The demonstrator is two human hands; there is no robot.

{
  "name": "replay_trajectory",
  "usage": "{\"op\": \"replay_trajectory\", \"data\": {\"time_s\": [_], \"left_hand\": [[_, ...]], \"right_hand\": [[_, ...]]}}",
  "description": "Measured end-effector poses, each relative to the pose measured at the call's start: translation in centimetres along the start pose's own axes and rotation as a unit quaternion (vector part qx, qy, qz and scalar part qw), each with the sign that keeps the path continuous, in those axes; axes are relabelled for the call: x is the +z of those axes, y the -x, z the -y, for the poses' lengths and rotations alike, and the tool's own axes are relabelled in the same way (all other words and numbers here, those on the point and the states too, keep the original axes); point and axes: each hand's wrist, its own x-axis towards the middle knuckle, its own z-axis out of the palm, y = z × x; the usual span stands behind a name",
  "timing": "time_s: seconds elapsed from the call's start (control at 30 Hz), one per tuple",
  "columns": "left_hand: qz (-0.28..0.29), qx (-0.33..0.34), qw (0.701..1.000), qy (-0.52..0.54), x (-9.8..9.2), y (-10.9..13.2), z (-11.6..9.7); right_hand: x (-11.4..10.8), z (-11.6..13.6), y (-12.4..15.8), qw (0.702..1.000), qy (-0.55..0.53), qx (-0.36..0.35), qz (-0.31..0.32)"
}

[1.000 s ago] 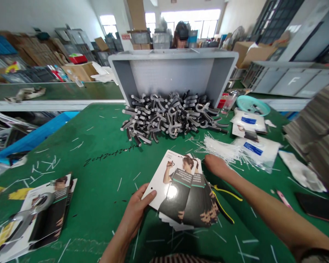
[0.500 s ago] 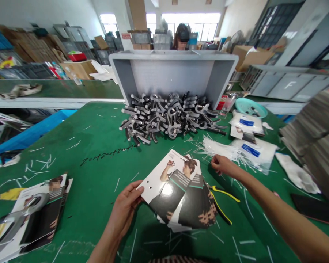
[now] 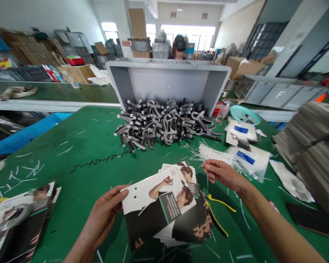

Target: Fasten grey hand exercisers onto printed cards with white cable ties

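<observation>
My left hand (image 3: 105, 210) grips the left edge of a printed backing card (image 3: 153, 204) and holds it lifted and tilted over a small stack of similar cards (image 3: 192, 223) on the green table (image 3: 79, 153). My right hand (image 3: 222, 173) hovers to the right of the cards with its fingers pinched on thin white cable ties (image 3: 208, 164), just in front of a loose pile of white cable ties (image 3: 216, 153). A heap of grey and black hand grippers (image 3: 164, 124) spills from a tipped grey bin (image 3: 167, 78) farther back.
Yellow-handled cutters (image 3: 219, 215) lie under my right forearm. Bags of ties (image 3: 249, 157), a teal bowl (image 3: 245, 115) and tall card stacks (image 3: 312, 138) stand at the right. Finished carded grippers (image 3: 19, 219) lie at the left. Another person (image 3: 178, 47) works behind the bin.
My left hand has lifted the top card off the stack and pulled it toward me and leftward. My right hand has drawn back from the tie pile with ties pinched.
</observation>
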Motion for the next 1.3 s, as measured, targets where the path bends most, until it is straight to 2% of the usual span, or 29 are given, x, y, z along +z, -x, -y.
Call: {"op": "replay_trajectory", "data": {"time_s": [0.2, 0.33, 0.43, 0.53, 0.63, 0.73, 0.8, 0.97, 1.1, 1.2, 1.3], "left_hand": [[0.046, 0.008, 0.999, 0.004, 1.2, -0.6, 1.7], [0.068, 0.035, 0.997, -0.006, 1.6, -1.7, 1.9], [0.074, 0.057, 0.996, 0.000, 1.7, -2.8, 2.0], [0.071, 0.063, 0.995, 0.009, 1.5, -3.8, 2.4], [0.064, 0.064, 0.996, 0.022, 1.1, -4.3, 2.9], [0.069, 0.063, 0.995, 0.040, 1.0, -4.6, 3.4], [0.071, 0.068, 0.993, 0.070, 1.1, -4.8, 3.9], [0.022, 0.110, 0.987, 0.113, 2.0, -5.1, 6.3], [0.023, 0.106, 0.991, 0.083, 2.5, -5.1, 7.7], [0.006, 0.118, 0.991, 0.058, 2.1, -4.9, 8.2], [-0.016, 0.126, 0.991, 0.034, 0.8, -3.6, 8.6]], "right_hand": [[2.9, 1.6, -1.2, 0.999, -0.022, -0.039, 0.004], [6.3, 4.6, -2.7, 0.986, -0.030, -0.156, -0.057], [10.4, 6.6, -3.6, 0.967, -0.004, -0.248, -0.056], [14.4, 5.8, -3.9, 0.948, 0.109, -0.295, -0.050], [16.6, 2.5, -4.0, 0.913, 0.238, -0.325, -0.056], [17.0, -0.2, -4.2, 0.901, 0.280, -0.328, -0.050], [16.8, -0.9, -4.3, 0.904, 0.282, -0.318, -0.047], [17.0, -0.4, -4.3, 0.915, 0.289, -0.282, 0.003], [17.4, -0.2, -5.0, 0.899, 0.333, -0.277, 0.069], [17.2, -0.1, -5.5, 0.902, 0.333, -0.261, 0.083], [16.9, -0.1, -5.7, 0.910, 0.308, -0.265, 0.086]]}}
